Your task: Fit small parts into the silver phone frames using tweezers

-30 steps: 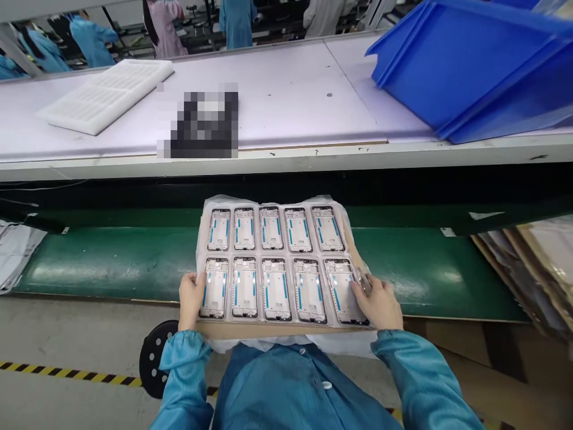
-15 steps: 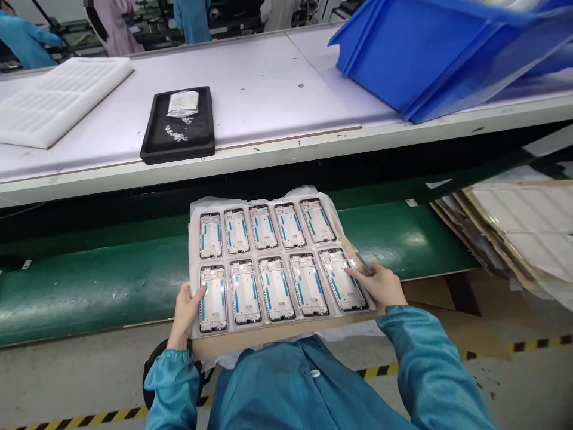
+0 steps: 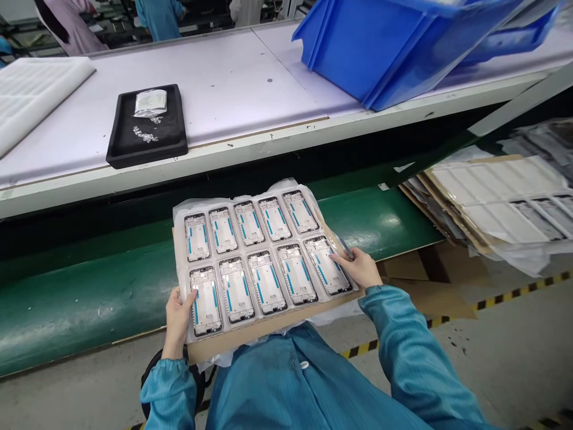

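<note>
A white plastic tray (image 3: 179,239) with two rows of phone frames (image 3: 267,282) lies on brown cardboard (image 3: 242,341) in front of my body. Each frame has a dark edge and blue strips. My left hand (image 3: 179,312) grips the tray's near left edge, thumb on top, fingers hidden beneath. My right hand (image 3: 362,269) grips the right edge, its thumb over the near right frame. A thin dark tool (image 3: 346,248) sticks out beside that hand; its kind and how it is held are unclear.
A green shelf (image 3: 89,298) runs under the white bench (image 3: 233,77). On the bench are a black tray (image 3: 177,128) with a bag and small clear pieces, a white slotted tray (image 3: 40,98) and a blue bin (image 3: 358,54). Stacked trays (image 3: 487,197) stand right. People work behind.
My view has turned to the right, so the bench and its things shift left and more of the stacked trays shows. Both hands keep their hold on the tray, which looks slightly more tilted.
</note>
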